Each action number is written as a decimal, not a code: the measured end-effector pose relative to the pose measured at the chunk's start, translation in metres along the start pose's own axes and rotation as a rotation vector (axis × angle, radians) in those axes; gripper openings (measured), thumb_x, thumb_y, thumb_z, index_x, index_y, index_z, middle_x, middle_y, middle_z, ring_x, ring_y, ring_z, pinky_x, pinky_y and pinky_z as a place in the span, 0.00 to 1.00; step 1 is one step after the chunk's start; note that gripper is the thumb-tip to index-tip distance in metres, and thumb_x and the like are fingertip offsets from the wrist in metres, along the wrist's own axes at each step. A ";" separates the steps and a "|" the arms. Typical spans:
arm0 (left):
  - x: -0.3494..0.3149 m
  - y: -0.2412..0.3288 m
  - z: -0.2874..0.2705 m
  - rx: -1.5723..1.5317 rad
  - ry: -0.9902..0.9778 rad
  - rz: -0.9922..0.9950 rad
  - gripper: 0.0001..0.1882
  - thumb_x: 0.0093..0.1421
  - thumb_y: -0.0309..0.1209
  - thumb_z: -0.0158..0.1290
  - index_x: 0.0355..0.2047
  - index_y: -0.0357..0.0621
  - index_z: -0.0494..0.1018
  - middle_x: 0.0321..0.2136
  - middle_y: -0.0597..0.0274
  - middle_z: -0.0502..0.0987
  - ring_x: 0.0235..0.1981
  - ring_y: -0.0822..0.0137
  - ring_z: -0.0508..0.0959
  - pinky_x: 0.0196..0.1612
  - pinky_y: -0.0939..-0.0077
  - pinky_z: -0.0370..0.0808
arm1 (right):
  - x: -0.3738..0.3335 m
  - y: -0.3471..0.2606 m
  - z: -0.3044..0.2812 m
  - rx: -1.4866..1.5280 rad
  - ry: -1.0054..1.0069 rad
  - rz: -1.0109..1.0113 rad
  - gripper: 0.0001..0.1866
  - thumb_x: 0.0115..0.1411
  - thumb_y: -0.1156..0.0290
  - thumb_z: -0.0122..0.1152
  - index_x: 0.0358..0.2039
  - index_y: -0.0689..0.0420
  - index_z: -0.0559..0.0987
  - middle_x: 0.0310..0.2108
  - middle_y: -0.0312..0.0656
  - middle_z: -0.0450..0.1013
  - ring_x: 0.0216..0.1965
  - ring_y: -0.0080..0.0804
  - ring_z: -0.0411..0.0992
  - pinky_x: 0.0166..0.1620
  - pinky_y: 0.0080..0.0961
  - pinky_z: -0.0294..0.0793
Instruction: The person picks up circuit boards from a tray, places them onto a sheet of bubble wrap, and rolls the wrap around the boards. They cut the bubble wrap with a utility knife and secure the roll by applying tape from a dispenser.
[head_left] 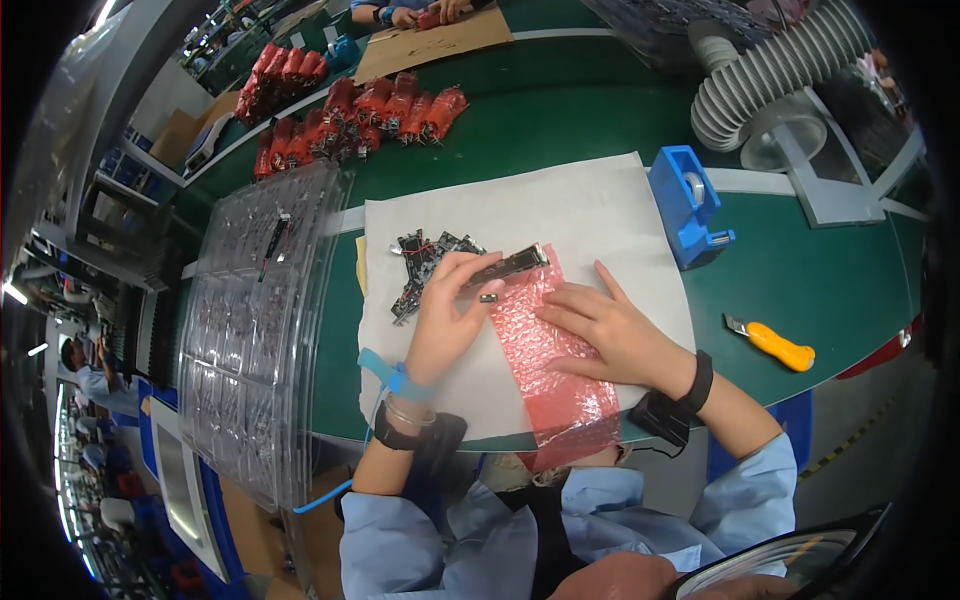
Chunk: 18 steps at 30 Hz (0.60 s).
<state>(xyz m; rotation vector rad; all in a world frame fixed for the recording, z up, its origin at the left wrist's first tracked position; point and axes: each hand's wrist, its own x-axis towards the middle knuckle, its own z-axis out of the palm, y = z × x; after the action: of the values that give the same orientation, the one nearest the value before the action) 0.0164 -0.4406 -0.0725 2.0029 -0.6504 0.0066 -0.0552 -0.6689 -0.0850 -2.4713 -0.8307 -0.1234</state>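
My left hand (450,312) grips a narrow, dark circuit board (518,262) with metal connectors at its end. It holds the board over the far end of a strip of pink bubble wrap (550,375). Fingers spread, my right hand (615,335) rests on the strip's right side. The bubble wrap runs across a white sheet (570,190) and hangs over the near table edge. Just beyond my left hand lies a loose pile of circuit boards (425,260). Part of the held board is hidden by my left fingers.
Clear plastic trays (240,350) are stacked at the left, a small dark part on top. Red-wrapped bundles (380,105) lie at the far left. On the right are a blue tape dispenser (682,205), a yellow cutter knife (780,345) and a ribbed hose (770,90). Another person's hands (425,15) work beyond.
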 end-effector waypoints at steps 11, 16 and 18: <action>0.000 -0.024 0.018 0.285 -0.045 0.082 0.20 0.51 0.23 0.58 0.47 0.43 0.76 0.34 0.58 0.70 0.38 0.62 0.70 0.43 0.74 0.69 | -0.002 0.002 0.003 0.005 0.011 -0.026 0.31 0.52 0.54 0.65 0.55 0.52 0.71 0.55 0.44 0.66 0.61 0.40 0.62 0.66 0.57 0.44; -0.003 -0.024 0.022 0.272 0.021 0.063 0.19 0.51 0.24 0.58 0.46 0.44 0.77 0.32 0.58 0.68 0.38 0.61 0.68 0.43 0.73 0.68 | -0.002 0.003 -0.008 0.016 0.030 -0.060 0.25 0.55 0.58 0.63 0.52 0.53 0.74 0.51 0.45 0.70 0.58 0.40 0.65 0.66 0.56 0.45; -0.002 -0.026 0.020 0.306 -0.005 0.059 0.19 0.51 0.24 0.58 0.46 0.44 0.77 0.32 0.58 0.68 0.39 0.60 0.68 0.45 0.72 0.67 | 0.002 0.010 -0.010 0.067 0.031 -0.042 0.23 0.55 0.60 0.63 0.50 0.53 0.76 0.47 0.46 0.72 0.55 0.40 0.67 0.64 0.53 0.51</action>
<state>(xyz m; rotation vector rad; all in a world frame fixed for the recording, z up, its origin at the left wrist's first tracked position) 0.0208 -0.4468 -0.1044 2.2760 -0.7474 0.1437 -0.0472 -0.6794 -0.0804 -2.3842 -0.8593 -0.1459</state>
